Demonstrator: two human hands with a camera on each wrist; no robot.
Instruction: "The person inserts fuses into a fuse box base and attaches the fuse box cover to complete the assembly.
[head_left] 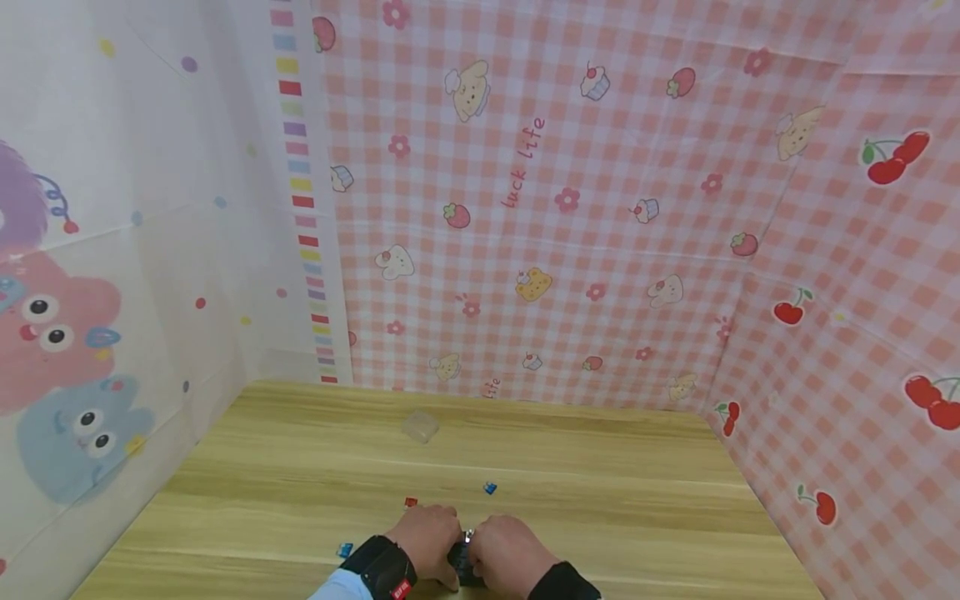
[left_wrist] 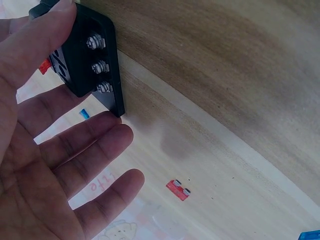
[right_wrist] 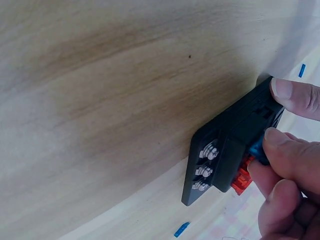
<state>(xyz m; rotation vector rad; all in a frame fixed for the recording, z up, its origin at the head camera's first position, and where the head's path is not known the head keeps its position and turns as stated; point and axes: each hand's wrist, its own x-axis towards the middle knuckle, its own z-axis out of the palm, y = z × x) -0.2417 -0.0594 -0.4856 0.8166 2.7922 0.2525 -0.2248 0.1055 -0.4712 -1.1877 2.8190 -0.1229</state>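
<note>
In the head view both hands meet at the near part of the table around a black fuse block (head_left: 463,562). My left hand (head_left: 429,537) holds the block at its edge, thumb against one face, other fingers spread beneath in the left wrist view. Metal screw terminals (left_wrist: 100,66) line one side. My right hand (head_left: 506,550) pinches a blue blade fuse (right_wrist: 257,151) right at the block's slots, mostly covered by the fingertips. Beside it a red blade fuse (right_wrist: 242,177) sits in the block.
Loose on the wooden table (head_left: 615,483) are a red blade fuse (head_left: 411,502), a blue fuse (head_left: 344,550) at left and another blue fuse (head_left: 490,487) beyond the hands. A clear plastic piece (head_left: 421,426) lies farther back. Patterned cloth walls (head_left: 555,250) stand around the table.
</note>
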